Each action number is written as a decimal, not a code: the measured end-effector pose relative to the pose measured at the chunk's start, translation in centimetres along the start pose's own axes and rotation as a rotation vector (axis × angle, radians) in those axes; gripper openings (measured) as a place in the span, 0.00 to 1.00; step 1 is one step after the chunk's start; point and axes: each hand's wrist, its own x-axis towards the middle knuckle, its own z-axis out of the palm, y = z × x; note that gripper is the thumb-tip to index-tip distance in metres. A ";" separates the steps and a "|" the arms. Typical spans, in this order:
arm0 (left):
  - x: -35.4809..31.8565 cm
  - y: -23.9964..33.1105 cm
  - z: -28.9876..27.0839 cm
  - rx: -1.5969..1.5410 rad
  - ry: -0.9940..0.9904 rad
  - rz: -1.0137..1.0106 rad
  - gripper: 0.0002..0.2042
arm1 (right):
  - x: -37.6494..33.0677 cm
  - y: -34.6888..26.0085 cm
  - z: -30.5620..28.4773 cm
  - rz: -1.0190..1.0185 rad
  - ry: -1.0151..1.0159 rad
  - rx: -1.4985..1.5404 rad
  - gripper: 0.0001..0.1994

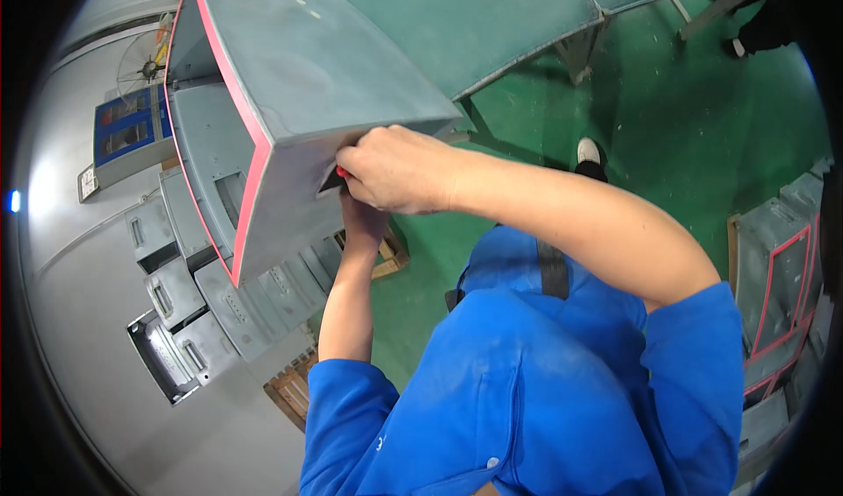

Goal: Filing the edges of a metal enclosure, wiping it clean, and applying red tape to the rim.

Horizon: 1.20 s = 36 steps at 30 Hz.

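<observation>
A large grey metal cabinet point(342, 57) with pink tape along its open front edge stands tilted in the view, in front of me. My right hand point(399, 169) is closed in a fist against its near side panel, beside a dark cut-out point(332, 178). A small bit of red point(342, 172) shows at its fingers; the rest of what they hold is hidden. My left hand point(362, 219) reaches up from below to the same cut-out. Its fingers are hidden behind the right hand and the panel, so I cannot tell their grip.
Grey-green work tables point(492, 31) stretch behind the cabinet. Several grey metal housings point(255, 307) stand at the left, near a wooden pallet point(294, 391). More pink-taped cabinets point(777, 268) stand at the right. Another person's shoe point(738, 48) shows at the far right on the green floor point(676, 136).
</observation>
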 end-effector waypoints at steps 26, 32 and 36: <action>0.7 1.7 -1.1 0.000 -0.201 -0.288 0.14 | 0.3 0.6 -0.1 -0.006 0.022 -0.006 0.09; 0.6 0.8 -0.6 -0.003 -0.133 -0.189 0.16 | 0.1 0.6 -0.1 0.012 0.020 0.024 0.10; 0.7 0.5 0.5 0.097 0.016 -0.016 0.14 | -0.2 0.6 0.2 0.011 0.051 0.043 0.10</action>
